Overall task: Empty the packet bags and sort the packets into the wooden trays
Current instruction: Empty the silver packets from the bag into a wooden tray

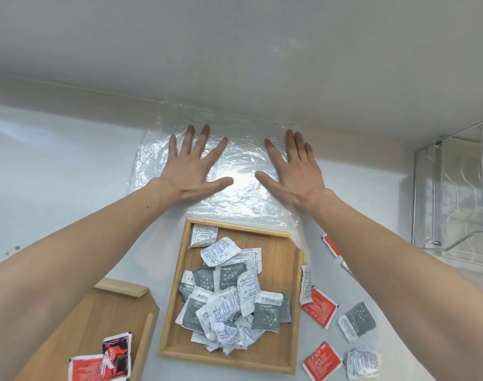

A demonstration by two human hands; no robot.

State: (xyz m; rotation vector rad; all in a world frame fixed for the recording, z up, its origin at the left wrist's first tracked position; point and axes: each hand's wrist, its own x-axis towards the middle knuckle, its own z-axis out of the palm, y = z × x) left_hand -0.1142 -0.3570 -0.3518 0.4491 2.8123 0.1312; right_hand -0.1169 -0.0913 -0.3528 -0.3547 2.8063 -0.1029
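Sorting is partly done. The centre wooden tray (282,350), light wood with a raised rim, holds a loose heap of grey-and-white packets (229,303), crinkled flat sachets printed with small text. The left wooden tray (119,306), same make, carries a few red packets (97,364) at its near end. Outstanding on the white tabletop (56,174) to the right of the centre tray: several loose red packets (318,312) and loose grey-and-white packets (357,323), unsorted and mixed. One clear plastic bag (243,199) lies flat beyond the centre tray, against the wall; it is thin, wrinkled, glossy film and appears empty, though its transparency makes that a judgement. The left hand (192,171) and right hand (295,171) both rest palm-down on this bag, fingers spread; neither grip is closed on anything, the hands pressing flat rather than grasping. A clear acrylic holder (454,193) stands at the far right, apart from the work. Whether further bags remain to be emptied cannot be told from this view.
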